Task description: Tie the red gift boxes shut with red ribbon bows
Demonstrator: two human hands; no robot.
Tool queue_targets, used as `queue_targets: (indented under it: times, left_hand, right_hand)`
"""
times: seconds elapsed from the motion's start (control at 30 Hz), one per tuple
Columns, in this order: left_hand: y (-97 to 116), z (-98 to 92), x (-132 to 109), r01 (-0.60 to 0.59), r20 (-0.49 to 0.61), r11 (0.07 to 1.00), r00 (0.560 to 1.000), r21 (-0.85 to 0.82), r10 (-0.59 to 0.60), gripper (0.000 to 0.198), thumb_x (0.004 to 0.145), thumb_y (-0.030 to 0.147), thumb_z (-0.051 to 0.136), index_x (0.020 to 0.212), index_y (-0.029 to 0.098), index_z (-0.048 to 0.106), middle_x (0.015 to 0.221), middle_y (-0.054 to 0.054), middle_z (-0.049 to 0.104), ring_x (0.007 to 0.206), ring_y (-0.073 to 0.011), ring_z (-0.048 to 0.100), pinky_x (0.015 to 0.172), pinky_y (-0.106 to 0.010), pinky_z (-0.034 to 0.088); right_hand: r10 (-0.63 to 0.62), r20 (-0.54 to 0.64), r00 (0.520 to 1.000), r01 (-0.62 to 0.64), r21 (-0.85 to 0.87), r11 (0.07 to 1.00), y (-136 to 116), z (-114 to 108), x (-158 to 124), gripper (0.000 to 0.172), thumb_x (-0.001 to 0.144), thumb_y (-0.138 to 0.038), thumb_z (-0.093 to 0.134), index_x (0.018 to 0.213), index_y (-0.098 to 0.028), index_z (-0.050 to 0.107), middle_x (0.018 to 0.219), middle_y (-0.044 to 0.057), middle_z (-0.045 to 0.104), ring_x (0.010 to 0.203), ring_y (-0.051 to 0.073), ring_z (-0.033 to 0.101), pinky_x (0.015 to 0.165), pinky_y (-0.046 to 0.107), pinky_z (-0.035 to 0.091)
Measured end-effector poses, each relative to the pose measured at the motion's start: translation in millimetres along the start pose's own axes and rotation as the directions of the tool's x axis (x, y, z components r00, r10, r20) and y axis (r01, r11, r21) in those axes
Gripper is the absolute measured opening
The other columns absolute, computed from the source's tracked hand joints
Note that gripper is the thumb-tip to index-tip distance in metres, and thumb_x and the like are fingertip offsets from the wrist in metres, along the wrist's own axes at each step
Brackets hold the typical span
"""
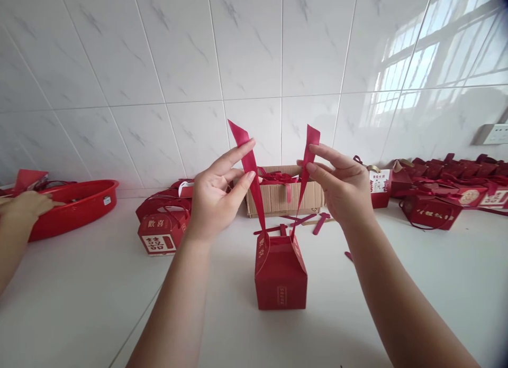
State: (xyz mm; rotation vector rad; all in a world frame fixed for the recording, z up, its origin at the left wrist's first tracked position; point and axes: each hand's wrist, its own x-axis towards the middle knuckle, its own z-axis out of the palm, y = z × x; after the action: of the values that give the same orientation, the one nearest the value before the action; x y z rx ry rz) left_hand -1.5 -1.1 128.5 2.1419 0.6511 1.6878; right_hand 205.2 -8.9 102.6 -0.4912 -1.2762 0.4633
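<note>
A small red gift box (pixel 281 278) stands upright on the white table in front of me, its top flaps raised and leaning inward. Two ends of a red ribbon (pixel 254 191) rise from the top of the box and spread apart in a V. Between thumb and fingers, my left hand (pixel 220 191) pinches the left end, whose tip sticks up above the fingertips. The right end is pinched in the same way by my right hand (pixel 341 183). Both hands are raised above the box, one to each side.
Behind the box sits a cardboard carton (pixel 309 199) with red ribbon pieces inside; loose ribbon scraps (pixel 320 223) lie before it. Finished-looking red boxes stand left (pixel 159 236) and right (pixel 431 212). At far left, another person's hand (pixel 27 207) reaches into a red basin (pixel 79 209).
</note>
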Motion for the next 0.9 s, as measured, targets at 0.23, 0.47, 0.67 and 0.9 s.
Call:
queue_targets:
  times: [0.23,0.47,0.67,0.9]
  left_hand:
    - [-5.3,4.6,0.8,-0.061,-0.042,0.993,0.998,-0.101,0.057,0.038,0.079,0.016,0.065,0.116,0.024,0.06,0.113,-0.005,0.066,0.072,-0.013,0.067,0.071,-0.028,0.055]
    - [-4.9,9.2,1.3,-0.001,-0.042,0.985,0.999,-0.175,-0.006,0.02,0.077,0.017,0.067,0.095,0.02,0.058,0.102,-0.003,0.063,0.074,-0.0142,0.068,0.073,-0.03,0.056]
    - [0.7,19.2,-0.9,-0.008,0.017,0.975,1.0,-0.22,0.012,0.016,0.081,0.019,0.063,0.097,0.019,0.059,0.096,-0.004,0.067,0.074,-0.0116,0.066,0.074,-0.026,0.054]
    - [1.7,28.9,-5.1,0.141,0.096,0.959,0.988,-0.245,-0.121,0.033,0.084,0.025,0.061,0.113,0.025,0.045,0.081,0.001,0.066,0.065,-0.0102,0.059,0.061,-0.023,0.047]
  right_hand:
    - [0.038,0.004,0.999,-0.038,0.035,0.999,0.2,0.8,-0.8,0.023,0.076,-0.024,0.072,0.1,-0.028,0.071,0.091,-0.001,0.072,0.083,0.019,0.07,0.087,0.041,0.057]
    - [0.028,0.026,0.999,-0.027,-0.043,0.999,-5.8,5.0,-4.1,0.026,0.079,-0.022,0.068,0.104,-0.029,0.07,0.085,0.0,0.072,0.079,0.017,0.068,0.079,0.038,0.057]
    - [0.089,0.106,0.99,-0.077,-0.115,0.99,-11.9,13.9,-8.7,0.026,0.081,-0.02,0.065,0.105,-0.025,0.07,0.077,0.0,0.071,0.073,0.015,0.065,0.068,0.032,0.055]
    - [0.087,0.218,0.972,-0.077,-0.057,0.995,-14.0,21.4,-10.8,0.024,0.082,-0.02,0.063,0.105,-0.021,0.07,0.088,0.003,0.072,0.08,0.017,0.067,0.072,0.031,0.056]
